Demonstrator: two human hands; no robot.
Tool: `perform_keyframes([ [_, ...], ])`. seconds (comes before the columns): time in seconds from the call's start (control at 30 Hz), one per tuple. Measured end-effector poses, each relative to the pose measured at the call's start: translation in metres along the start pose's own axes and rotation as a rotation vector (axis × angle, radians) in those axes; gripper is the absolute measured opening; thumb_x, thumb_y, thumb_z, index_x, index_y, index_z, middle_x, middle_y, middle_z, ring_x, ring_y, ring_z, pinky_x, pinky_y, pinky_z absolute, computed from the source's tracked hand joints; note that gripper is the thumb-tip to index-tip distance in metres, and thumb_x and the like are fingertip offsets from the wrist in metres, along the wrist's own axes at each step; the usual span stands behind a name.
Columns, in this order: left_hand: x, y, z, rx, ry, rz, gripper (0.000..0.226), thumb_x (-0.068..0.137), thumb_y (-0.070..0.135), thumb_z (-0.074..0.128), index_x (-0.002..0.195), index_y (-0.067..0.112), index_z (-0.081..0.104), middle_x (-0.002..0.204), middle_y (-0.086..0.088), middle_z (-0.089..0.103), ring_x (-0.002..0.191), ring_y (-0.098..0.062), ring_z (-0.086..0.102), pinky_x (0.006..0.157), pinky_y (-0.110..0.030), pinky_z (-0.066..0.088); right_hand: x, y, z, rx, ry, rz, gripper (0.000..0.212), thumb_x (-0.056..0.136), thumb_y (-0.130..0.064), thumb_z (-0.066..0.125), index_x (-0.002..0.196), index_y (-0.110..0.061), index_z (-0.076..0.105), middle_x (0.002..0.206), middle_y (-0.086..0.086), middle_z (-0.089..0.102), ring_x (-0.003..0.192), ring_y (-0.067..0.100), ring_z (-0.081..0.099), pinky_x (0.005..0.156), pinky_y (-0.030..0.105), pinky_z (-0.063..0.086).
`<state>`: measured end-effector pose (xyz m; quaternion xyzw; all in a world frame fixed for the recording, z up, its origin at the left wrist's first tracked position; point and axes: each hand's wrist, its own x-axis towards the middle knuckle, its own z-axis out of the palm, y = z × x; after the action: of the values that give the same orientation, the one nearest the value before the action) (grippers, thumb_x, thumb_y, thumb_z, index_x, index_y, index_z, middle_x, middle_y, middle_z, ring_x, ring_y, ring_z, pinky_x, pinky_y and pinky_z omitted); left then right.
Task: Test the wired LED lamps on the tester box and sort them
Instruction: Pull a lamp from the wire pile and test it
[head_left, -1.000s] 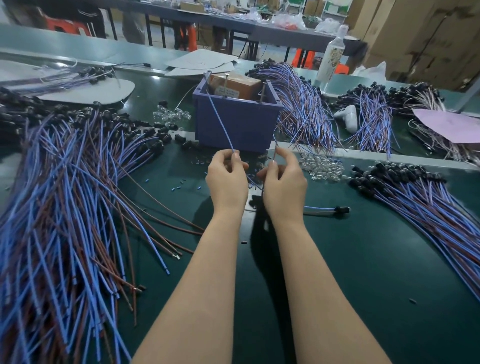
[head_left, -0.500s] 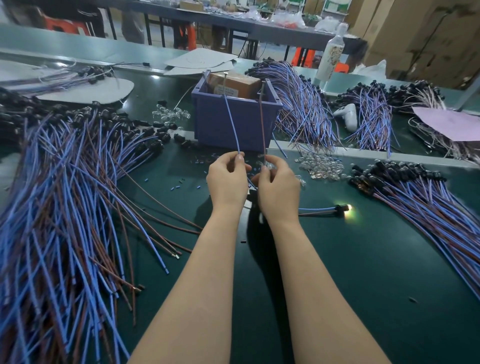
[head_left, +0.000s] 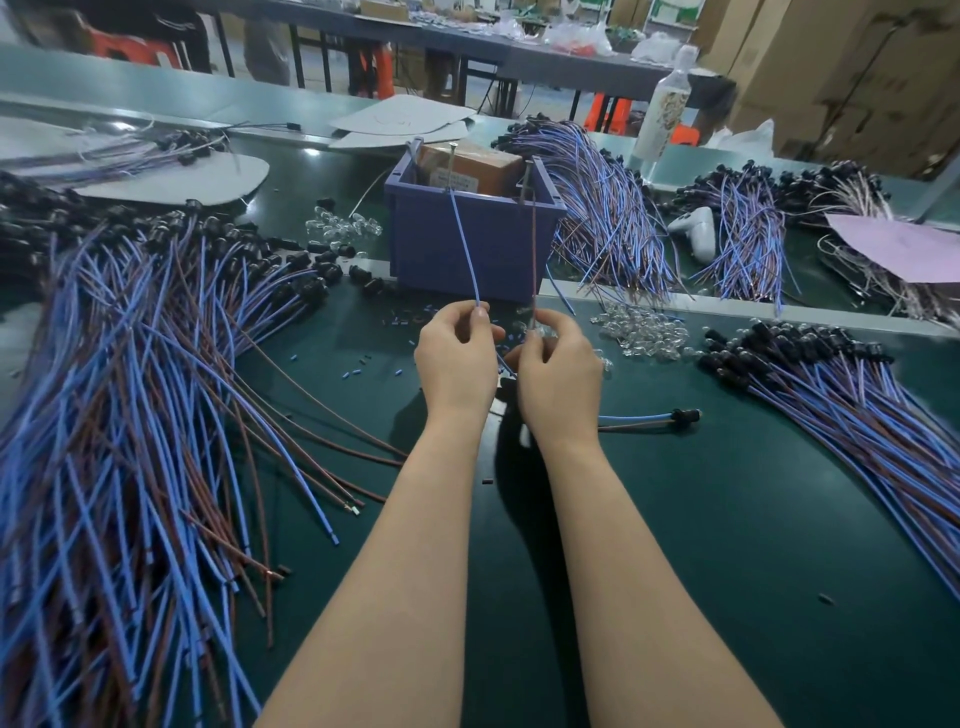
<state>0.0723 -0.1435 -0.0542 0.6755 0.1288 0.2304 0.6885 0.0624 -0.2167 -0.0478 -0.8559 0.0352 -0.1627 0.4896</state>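
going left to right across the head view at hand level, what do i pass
left lamp pile → left hand pinching the blue wire → right hand pinching the brown wire → single wired lamp → right lamp pile

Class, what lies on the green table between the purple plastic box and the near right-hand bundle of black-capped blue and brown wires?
A loose heap of small clear bulbs lies there, as the head view shows.

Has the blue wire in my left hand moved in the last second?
Yes. The blue wire has swung right along the rim of the purple box, from its left corner to the upright pin near the middle.
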Motion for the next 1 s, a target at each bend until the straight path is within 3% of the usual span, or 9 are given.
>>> perform_keyframes([
  [0.6, 0.001, 0.0008, 0.0004, 0.009, 0.003, -0.015, 0.012, 0.096, 0.013, 0.05, 0.093, 0.012, 0.061, 0.068, 0.007, 0.063, 0.064, -0.008, 0.057, 0.075, -0.031, 0.051, -0.0014, -0.0031, -0.0025, -0.031, -0.02, -0.036, 0.03, 0.094, -0.012, 0.045, 0.121, -0.015, 0.058, 0.101, 0.01, 0.071, 0.097, 0.027, 0.063, 0.089, 0.038, 0.046],
  [0.93, 0.0027, -0.0012, -0.0004, 0.012, -0.026, -0.023, 0.016, 0.096, 0.014, 0.05, 0.099, 0.008, 0.064, 0.068, 0.008, 0.063, 0.064, -0.003, 0.057, 0.068, -0.02, 0.048, -0.0027, -0.0043, -0.0023, -0.032, -0.024, -0.032, 0.031, 0.093, -0.011, 0.045, 0.12, -0.016, 0.059, 0.1, 0.009, 0.071, 0.097, 0.027, 0.063, 0.088, 0.038, 0.046],
  [1.0, 0.0028, -0.0005, -0.0005, 0.007, -0.033, -0.028, 0.016, 0.096, 0.014, 0.05, 0.098, 0.008, 0.064, 0.068, 0.008, 0.063, 0.064, -0.005, 0.057, 0.069, -0.024, 0.05, -0.0025, -0.0045, -0.0029, -0.031, -0.021, -0.03, 0.03, 0.093, -0.011, 0.046, 0.12, -0.016, 0.059, 0.1, 0.009, 0.071, 0.097, 0.027, 0.063, 0.088, 0.038, 0.046],
])
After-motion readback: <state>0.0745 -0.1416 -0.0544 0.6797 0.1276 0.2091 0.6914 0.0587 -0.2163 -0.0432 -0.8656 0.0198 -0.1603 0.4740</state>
